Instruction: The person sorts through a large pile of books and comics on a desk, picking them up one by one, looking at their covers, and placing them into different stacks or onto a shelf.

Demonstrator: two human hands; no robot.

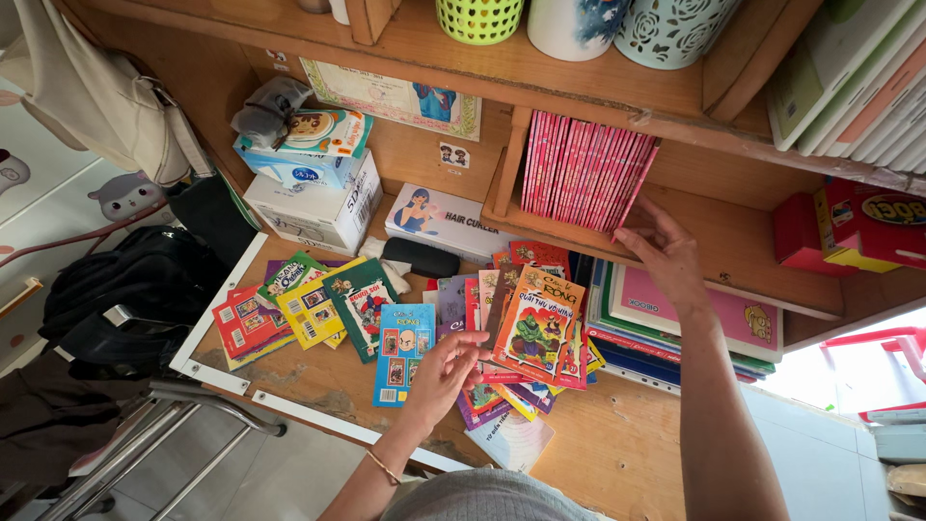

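While right hand (666, 253) steadies pink books (585, 172), left hand (442, 371) touches comics (535, 323).

Green basket (479, 19), white boxes (313, 207), black backpack (145, 280).

Two bare forearms without sleeves, a thin gold-coloured bracelet (383, 468) around the left wrist, no rings or watch visible, and a grey ribbed garment (482, 495) at the bottom edge.

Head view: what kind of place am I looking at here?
Probably a home study desk: small comic books spread over it, pink booklets upright on the wooden shelf, pen cups above.
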